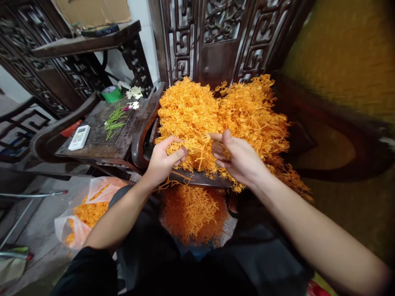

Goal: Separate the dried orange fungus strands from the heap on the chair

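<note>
A big heap of orange artificial flower sprigs point(191, 109), with thin branching stems and tiny blossoms, fills the dark wooden chair seat in front of me. My left hand point(168, 158) is closed, thumb against fingers, on an orange flower sprig point(197, 149) held over the front of the heap. Just right of that sprig is my right hand point(233, 154), its thumb and index finger apart and the other fingers loosely bent. I see nothing gripped in it; whether its index fingertip touches the sprig I cannot tell. Loose orange stems point(197, 209) lie in a container below, between my knees.
On the chair to the left lie a white remote control point(79, 137), green stems point(115, 122), a roll of green tape point(111, 94) and white flowers point(134, 93). A plastic bag point(92, 205) with orange pieces stands on the floor. Carved wooden chair backs point(220, 59) rise behind.
</note>
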Action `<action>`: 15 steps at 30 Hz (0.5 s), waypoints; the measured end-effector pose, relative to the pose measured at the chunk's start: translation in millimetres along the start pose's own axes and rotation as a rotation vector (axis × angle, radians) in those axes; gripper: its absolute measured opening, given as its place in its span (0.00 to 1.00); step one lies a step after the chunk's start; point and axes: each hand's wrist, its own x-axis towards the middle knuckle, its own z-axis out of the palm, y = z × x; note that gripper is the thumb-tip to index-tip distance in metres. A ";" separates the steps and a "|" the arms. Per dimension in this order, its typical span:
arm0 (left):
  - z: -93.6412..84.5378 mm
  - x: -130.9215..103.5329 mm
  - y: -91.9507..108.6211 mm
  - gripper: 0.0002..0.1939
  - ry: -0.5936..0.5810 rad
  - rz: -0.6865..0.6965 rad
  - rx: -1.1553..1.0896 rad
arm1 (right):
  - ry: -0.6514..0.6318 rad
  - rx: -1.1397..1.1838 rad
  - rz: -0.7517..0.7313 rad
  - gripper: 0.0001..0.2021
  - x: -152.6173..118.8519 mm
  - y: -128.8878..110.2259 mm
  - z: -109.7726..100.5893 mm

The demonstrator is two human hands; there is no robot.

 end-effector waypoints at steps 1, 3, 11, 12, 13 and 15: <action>1.3 -1.5 -1.0 0.13 -0.017 -0.016 0.020 | 0.001 -0.019 -0.006 0.21 1.6 -0.6 3.4; 4.5 -3.5 -1.2 0.14 -0.047 -0.070 0.022 | 0.065 -0.051 -0.072 0.22 8.6 -2.3 4.7; -2.4 -3.9 -2.0 0.14 -0.052 -0.152 -0.089 | 0.444 -0.064 -0.339 0.24 47.0 -22.9 -51.9; -4.7 -4.2 -3.1 0.14 -0.051 -0.155 -0.073 | 0.409 -0.098 -0.320 0.22 44.3 -23.0 -52.3; -6.5 -4.6 -4.0 0.14 -0.049 -0.158 -0.050 | 0.365 -0.133 -0.296 0.20 39.8 -21.7 -49.3; -7.9 -5.8 -4.7 0.14 -0.046 -0.159 0.017 | 0.258 -0.219 -0.265 0.16 27.1 -16.4 -35.2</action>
